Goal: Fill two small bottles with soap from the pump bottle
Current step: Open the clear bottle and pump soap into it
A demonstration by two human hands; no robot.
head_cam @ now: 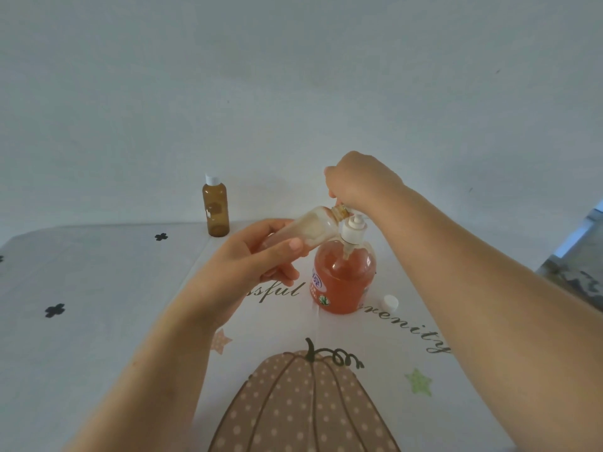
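1. Standing upright at the far edge of the pale printed surface (98, 321), the small brown translucent plastic bottle (215, 210) had its white top on and was well apart from both hands, to the left of them.
2. The left hand (248, 265) was clamped around the base end of the small pale translucent bottle (315, 231), with the thumb lying across its near side and the fingers curled beneath.
3. That bottle was held in the air and tilted. Its long axis ran from the left hand up and to the right, so its open neck ended just beside the white pump head (353, 231).
4. The clear round pump bottle of orange soap (342, 282) stood upright on the surface, directly below and right of the tilted bottle and nearer to the right arm.
5. The right hand (362, 182) hung just above and behind the pump head, wrist bent and knuckles up. Its fingertips were hidden there, so I could not tell whether it gripped or pressed anything.
6. The next move probably depended on the neck staying under the spout while the right hand pushed down.
7. A loose white screw cap (391, 303) lay on the surface just right of the pump bottle.
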